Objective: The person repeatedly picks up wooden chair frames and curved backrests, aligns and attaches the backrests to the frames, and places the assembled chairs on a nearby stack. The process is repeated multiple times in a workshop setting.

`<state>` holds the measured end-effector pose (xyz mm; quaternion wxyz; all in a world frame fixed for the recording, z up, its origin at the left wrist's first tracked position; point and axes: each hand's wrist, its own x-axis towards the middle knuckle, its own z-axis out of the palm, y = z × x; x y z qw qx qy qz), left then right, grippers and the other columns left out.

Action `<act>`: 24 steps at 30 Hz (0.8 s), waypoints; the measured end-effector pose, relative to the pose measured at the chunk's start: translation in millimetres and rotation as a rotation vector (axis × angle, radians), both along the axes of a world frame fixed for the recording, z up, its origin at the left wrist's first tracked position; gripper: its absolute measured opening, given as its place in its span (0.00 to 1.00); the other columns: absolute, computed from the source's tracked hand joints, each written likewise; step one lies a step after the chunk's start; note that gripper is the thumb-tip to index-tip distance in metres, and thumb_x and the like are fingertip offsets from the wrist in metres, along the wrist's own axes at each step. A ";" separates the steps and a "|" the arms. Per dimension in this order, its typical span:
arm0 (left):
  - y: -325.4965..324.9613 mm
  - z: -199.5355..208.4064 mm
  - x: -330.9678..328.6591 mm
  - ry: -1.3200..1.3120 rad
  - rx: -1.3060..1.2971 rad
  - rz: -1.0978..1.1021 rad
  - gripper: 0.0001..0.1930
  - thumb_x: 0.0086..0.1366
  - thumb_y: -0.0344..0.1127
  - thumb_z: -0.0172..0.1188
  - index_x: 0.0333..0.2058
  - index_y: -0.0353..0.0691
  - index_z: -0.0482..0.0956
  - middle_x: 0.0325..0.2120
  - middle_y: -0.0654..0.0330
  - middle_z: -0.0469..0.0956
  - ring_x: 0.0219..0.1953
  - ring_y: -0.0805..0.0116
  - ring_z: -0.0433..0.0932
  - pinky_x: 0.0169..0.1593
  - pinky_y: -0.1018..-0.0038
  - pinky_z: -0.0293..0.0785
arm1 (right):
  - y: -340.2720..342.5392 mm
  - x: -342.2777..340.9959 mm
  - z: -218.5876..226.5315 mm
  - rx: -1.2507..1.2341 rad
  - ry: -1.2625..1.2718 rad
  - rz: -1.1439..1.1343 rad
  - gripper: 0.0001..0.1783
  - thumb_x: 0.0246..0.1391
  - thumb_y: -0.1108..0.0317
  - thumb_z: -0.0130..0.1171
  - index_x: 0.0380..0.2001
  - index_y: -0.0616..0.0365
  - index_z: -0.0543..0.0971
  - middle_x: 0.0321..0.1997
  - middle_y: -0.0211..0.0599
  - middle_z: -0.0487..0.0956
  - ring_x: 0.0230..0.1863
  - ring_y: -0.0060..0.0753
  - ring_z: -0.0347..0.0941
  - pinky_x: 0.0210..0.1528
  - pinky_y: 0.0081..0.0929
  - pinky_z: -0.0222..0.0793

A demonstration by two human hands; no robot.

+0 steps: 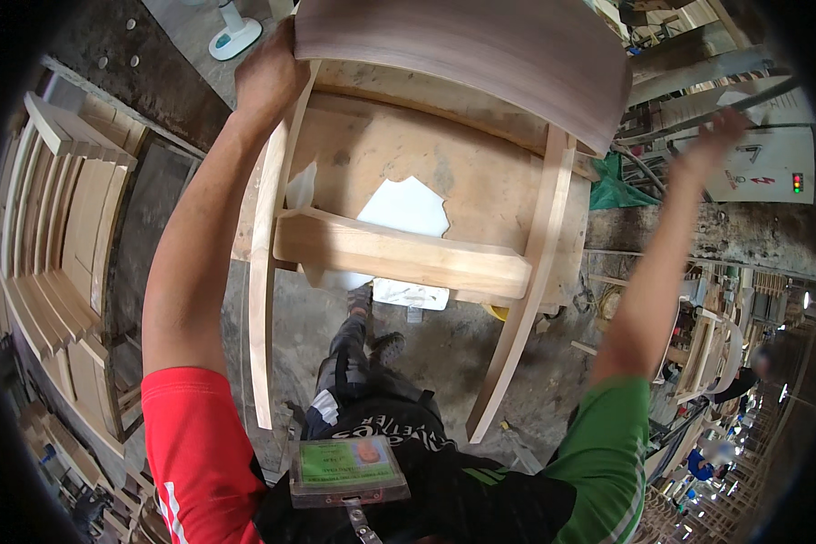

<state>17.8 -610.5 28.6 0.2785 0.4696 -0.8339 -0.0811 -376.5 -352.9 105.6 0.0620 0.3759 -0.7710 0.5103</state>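
Observation:
A wooden chair frame lies on a work table, its light legs pointing toward me. Across its far end runs a curved brown panel, and a crossbar joins the two legs. My left hand is closed round the frame's far left corner, where the leg meets the panel. Off to the right, apart from the chair, my right hand is raised near a dark hose. Motion blurs its fingers, so whether it holds anything cannot be made out.
The brown table top carries a torn white sheet. Stacked curved wooden parts stand at left. On the right are a pale electrical box with small lights, a green cloth and a dark beam. People work farther off.

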 end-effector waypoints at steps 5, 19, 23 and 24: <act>0.7 -4.0 -3.5 -0.014 0.022 -0.009 0.21 0.73 0.42 0.50 0.61 0.49 0.72 0.49 0.43 0.83 0.50 0.35 0.82 0.51 0.43 0.78 | -10.7 15.7 -17.1 0.064 0.314 -0.185 0.50 0.69 0.31 0.39 0.74 0.66 0.60 0.75 0.67 0.61 0.77 0.66 0.56 0.77 0.50 0.50; 268.2 -77.5 262.9 0.063 0.749 0.126 0.27 0.71 0.57 0.60 0.45 0.34 0.84 0.37 0.49 0.87 0.39 0.55 0.87 0.44 0.62 0.81 | 403.2 237.3 -202.4 0.479 -0.573 0.104 0.28 0.77 0.56 0.45 0.68 0.67 0.68 0.58 0.46 0.79 0.60 0.41 0.75 0.64 0.39 0.70; 409.8 -83.1 312.7 0.407 1.351 0.569 0.39 0.72 0.72 0.49 0.55 0.38 0.82 0.32 0.53 0.83 0.33 0.63 0.83 0.32 0.62 0.79 | 469.3 343.6 -223.6 0.349 -1.174 -0.041 0.25 0.74 0.45 0.49 0.50 0.60 0.74 0.27 0.37 0.78 0.27 0.32 0.78 0.32 0.33 0.76; 414.4 -77.7 313.4 0.381 1.325 0.563 0.40 0.71 0.73 0.49 0.56 0.38 0.81 0.31 0.54 0.82 0.31 0.64 0.82 0.29 0.63 0.77 | 463.2 344.2 -214.7 0.279 -1.186 -0.078 0.25 0.74 0.44 0.49 0.48 0.60 0.74 0.26 0.36 0.77 0.25 0.32 0.78 0.30 0.32 0.76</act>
